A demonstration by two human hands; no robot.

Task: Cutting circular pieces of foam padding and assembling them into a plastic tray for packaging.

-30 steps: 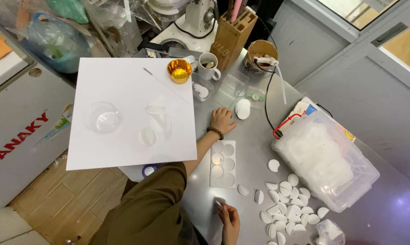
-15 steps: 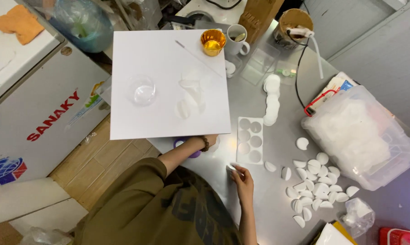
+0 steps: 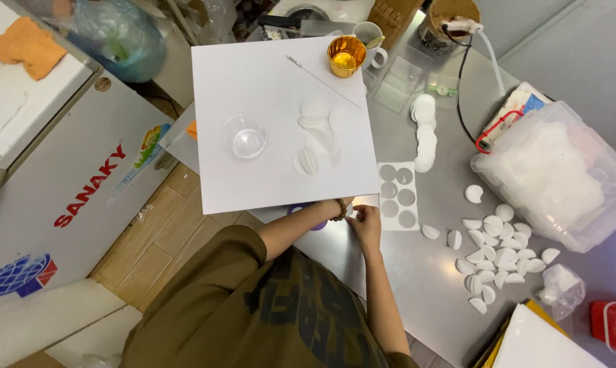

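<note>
Meeting at the white board's (image 3: 274, 123) near edge — right hand (image 3: 366, 223) fingers curled; left hand (image 3: 345, 206) hidden, grip untellable.

Both hands are meeting at the near edge of a white board (image 3: 267, 163) lying on the grey table (image 3: 417, 286). The right hand (image 3: 366, 221) is curling its grip at the board's near right corner, and the left hand (image 3: 343, 206), a bead bracelet (image 3: 338, 210) on its wrist, is lying mostly hidden beside it. A white tray (image 3: 398, 195) with round hollows is sitting just right of them. White half-round pieces (image 3: 495, 255) are lying scattered toward the table's right edge.
</note>
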